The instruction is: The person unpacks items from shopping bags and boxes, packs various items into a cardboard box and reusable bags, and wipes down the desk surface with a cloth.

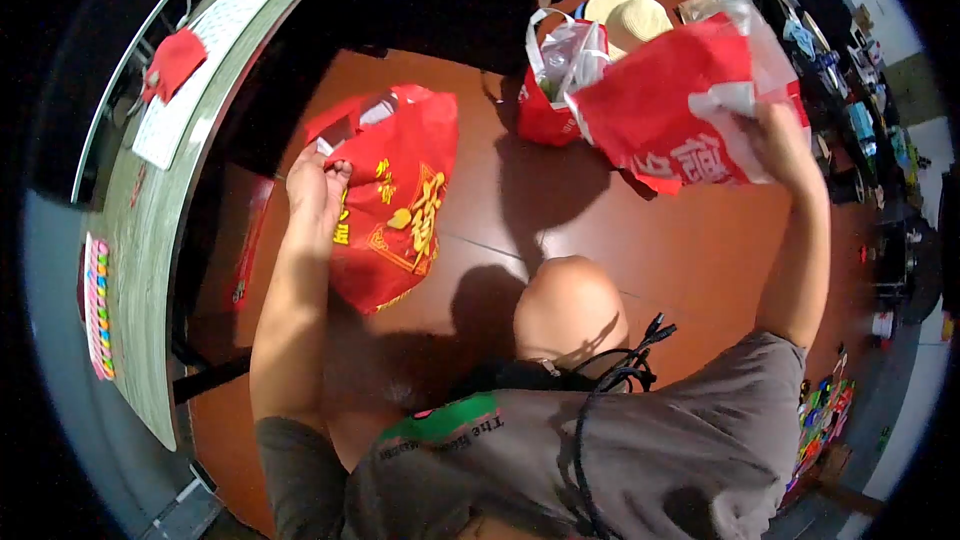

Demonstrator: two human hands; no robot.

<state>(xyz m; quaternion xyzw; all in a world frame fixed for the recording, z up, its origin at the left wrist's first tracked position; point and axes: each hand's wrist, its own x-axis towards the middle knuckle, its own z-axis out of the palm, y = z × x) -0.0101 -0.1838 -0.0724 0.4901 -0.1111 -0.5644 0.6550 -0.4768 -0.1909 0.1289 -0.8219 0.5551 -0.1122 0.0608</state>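
Observation:
My left hand (pixel 318 188) is closed on the rim of a red shopping bag (pixel 405 155) with yellow lettering. The bag hangs over the tiled floor, its mouth partly open, with something whitish inside. At the upper right, my right hand (pixel 782 145) grips a red and white bag (pixel 665 105) with white characters, held up and tilted; my fingers are partly hidden by it. Just left of that bag, another red bag (pixel 540 115) with white handles stands on the floor, holding clear plastic.
A straw hat (pixel 630 20) lies behind the bags. Along the left runs a grey table (pixel 215 90) with a red cloth-like item (pixel 175 65) and a strip of colourful pieces (pixel 98 310). Cluttered shelves (pixel 860 120) line the right. A black cable (pixel 625 365) hangs by my knee.

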